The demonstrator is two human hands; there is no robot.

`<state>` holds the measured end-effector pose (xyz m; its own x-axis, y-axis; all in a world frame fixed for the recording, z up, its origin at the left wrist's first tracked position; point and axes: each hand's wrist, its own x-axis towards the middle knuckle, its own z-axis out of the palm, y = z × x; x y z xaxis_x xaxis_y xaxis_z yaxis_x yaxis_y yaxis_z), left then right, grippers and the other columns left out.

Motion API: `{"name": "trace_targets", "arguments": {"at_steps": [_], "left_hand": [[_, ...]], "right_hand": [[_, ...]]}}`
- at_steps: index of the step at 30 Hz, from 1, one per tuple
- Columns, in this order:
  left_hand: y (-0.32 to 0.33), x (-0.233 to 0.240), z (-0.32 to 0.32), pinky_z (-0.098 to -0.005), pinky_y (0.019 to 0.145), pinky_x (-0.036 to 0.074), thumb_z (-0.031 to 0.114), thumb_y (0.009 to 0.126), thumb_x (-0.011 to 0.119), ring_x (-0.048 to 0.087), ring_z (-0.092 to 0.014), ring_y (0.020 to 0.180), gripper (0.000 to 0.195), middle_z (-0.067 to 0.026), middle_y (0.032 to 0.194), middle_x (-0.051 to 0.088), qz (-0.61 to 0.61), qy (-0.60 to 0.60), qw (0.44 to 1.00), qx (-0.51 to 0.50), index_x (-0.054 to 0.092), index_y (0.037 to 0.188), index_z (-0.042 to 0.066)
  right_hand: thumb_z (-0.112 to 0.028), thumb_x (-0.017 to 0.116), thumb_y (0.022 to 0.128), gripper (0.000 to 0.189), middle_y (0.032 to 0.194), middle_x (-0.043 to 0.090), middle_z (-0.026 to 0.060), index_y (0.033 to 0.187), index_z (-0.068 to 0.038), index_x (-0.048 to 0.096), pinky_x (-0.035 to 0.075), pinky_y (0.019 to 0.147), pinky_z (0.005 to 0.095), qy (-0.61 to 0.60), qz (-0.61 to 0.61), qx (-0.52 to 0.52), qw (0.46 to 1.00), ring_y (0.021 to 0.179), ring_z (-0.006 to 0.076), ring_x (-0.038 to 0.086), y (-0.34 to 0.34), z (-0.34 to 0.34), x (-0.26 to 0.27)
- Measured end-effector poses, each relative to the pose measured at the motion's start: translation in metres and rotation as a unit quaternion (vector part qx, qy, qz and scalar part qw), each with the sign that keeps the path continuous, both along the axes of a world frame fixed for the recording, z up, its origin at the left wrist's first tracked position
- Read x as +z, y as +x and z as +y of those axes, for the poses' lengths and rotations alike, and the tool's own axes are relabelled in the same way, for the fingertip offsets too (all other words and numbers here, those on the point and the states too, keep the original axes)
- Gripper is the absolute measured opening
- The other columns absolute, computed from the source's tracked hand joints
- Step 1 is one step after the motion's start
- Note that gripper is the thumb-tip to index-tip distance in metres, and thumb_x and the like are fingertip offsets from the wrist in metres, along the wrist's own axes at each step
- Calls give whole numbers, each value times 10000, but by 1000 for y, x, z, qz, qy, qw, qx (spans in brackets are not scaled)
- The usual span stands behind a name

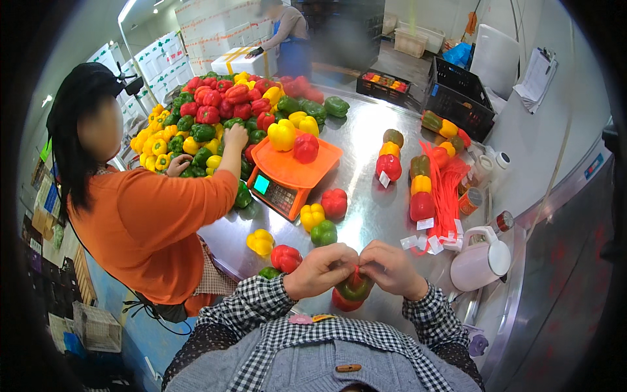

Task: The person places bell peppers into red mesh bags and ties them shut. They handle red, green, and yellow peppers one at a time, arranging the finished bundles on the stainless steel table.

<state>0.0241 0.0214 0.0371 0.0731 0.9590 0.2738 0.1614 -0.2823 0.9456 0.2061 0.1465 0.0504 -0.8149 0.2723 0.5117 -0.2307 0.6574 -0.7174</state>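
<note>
Close in front of me, a red mesh net bag (353, 293) holds bell peppers, a green one on top and a red one beneath. My left hand (321, 272) and my right hand (393, 272) meet above it, both pinching the gathered neck of the net between fingertips. Whether the neck is knotted is hidden by the fingers. Just beyond my hands lie a loose green pepper (324, 233), a yellow pepper (312, 217) and a red pepper (334, 203). Left of my left wrist are another red pepper (286, 258) and a yellow pepper (259, 242).
An orange weighing scale (279, 192) carries peppers. A co-worker (152, 220) reaches into a pepper pile (210, 105) at left. Filled net bags (421, 188) and flat red nets (448, 181) lie right, near a kettle (477, 264). Another person stands behind a foam box (240, 63).
</note>
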Motion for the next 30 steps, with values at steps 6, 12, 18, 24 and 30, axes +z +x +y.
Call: {"name": "trace_targets", "arguments": {"at_steps": [6,12,18,24,30], "left_hand": [[-1,-3,2,-240,708,463,6,916,604,548,-74,822,109,-3,935,583,-70,-40,996,-42,603,1020,40],[0,2,-4,-231,666,446,6,863,595,526,-62,773,130,4,872,572,-22,-37,999,-4,604,987,44],[5,7,-4,-288,637,436,22,817,614,553,-159,712,142,-49,812,567,57,71,996,18,605,954,56],[5,14,-3,-349,676,427,72,793,651,581,-267,738,104,-74,809,586,152,129,979,41,613,889,80],[7,1,-4,-320,727,441,35,830,676,562,-204,821,212,-69,925,626,111,66,986,105,666,1041,58]], "right_hand": [[-11,716,769,160,828,600,101,884,-29,606,496,619,332,-9,-21,17,1000,703,260,612,6,-1,1],[-60,719,799,157,785,564,85,863,-39,578,453,543,302,18,-2,-79,997,610,203,565,0,-18,-7],[-100,685,856,149,820,551,115,909,-38,560,472,581,336,28,17,-169,985,658,252,575,0,-31,-13],[-136,660,886,165,866,559,161,955,-29,555,500,642,397,-13,20,-213,977,730,346,598,-4,-40,-19],[-70,632,856,130,855,597,142,962,-36,564,500,623,381,-81,47,-292,952,694,303,604,-2,-31,-34]]}}
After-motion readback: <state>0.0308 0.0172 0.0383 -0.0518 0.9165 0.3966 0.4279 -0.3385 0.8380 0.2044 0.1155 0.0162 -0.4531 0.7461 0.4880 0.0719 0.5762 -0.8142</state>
